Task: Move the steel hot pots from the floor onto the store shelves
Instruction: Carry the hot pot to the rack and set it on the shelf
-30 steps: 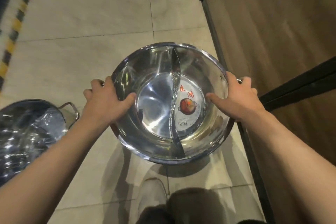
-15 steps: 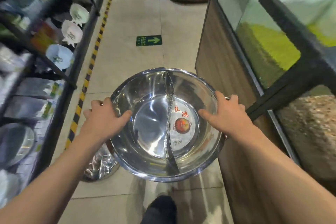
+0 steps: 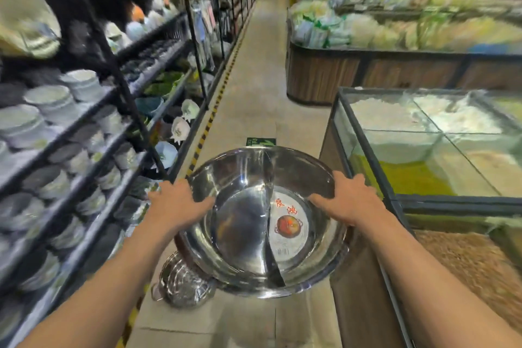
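Holding the pot (image 3: 262,220) by its rim, left hand (image 3: 176,203) and right hand (image 3: 348,200) carry it above the floor, shelves (image 3: 84,133) at left. Smooth steel could slip; swinging left might knock the seemingly crowded bowls (image 3: 53,99), or drop onto the second pot (image 3: 183,282) below.

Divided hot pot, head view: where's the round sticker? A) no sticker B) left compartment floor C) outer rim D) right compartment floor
D: the round label with red characters lies on the floor of the divided hot pot right of the divider, on the right hand side.
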Demonstrator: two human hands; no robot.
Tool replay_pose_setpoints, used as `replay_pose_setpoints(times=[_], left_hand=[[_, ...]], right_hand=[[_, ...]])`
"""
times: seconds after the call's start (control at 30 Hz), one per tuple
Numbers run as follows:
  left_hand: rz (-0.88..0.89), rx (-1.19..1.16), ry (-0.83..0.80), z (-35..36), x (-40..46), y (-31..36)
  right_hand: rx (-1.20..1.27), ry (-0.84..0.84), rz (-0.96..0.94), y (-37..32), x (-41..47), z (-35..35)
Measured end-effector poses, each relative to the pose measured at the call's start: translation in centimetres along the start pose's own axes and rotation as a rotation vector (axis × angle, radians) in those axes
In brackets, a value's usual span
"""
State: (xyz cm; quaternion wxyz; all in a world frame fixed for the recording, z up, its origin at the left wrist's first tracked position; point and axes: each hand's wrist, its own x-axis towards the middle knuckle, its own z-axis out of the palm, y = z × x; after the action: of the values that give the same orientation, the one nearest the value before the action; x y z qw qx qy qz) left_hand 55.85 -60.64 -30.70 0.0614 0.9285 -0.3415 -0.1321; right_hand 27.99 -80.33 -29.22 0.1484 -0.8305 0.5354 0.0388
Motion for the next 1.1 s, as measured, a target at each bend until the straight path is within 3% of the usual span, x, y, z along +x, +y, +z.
replay_pose_setpoints(times=[0.17,0.33,0.53,0.83,1.1], left_hand=[[0.018,-0.104,-0.014,-6.2,-2.5,-3.9],[0.011,-0.07,0.117,-10.4,-5.5,-8.8],[-0.139,-0.107,0.208,-13.1,-10.1,-15.2],[-0.663,-0.237,0.32,-11.6,-23.6,-23.3],[-1.121,-0.295,0.467,-7.0,-44.1,-26.6]], right_hand=[[-0.002,0.021,-0.052,-4.7,-3.9,-3.7],[0.002,0.086,-0.198,-10.3,-6.7,-4.9],[0.02,0.062,-0.44,-17.3,-7.3,-5.3],[-0.054,-0.07,-0.874,-28.7,-9.4,-1.6],[-0.169,-0.238,-1.291,-36.9,-23.0,4.9]])
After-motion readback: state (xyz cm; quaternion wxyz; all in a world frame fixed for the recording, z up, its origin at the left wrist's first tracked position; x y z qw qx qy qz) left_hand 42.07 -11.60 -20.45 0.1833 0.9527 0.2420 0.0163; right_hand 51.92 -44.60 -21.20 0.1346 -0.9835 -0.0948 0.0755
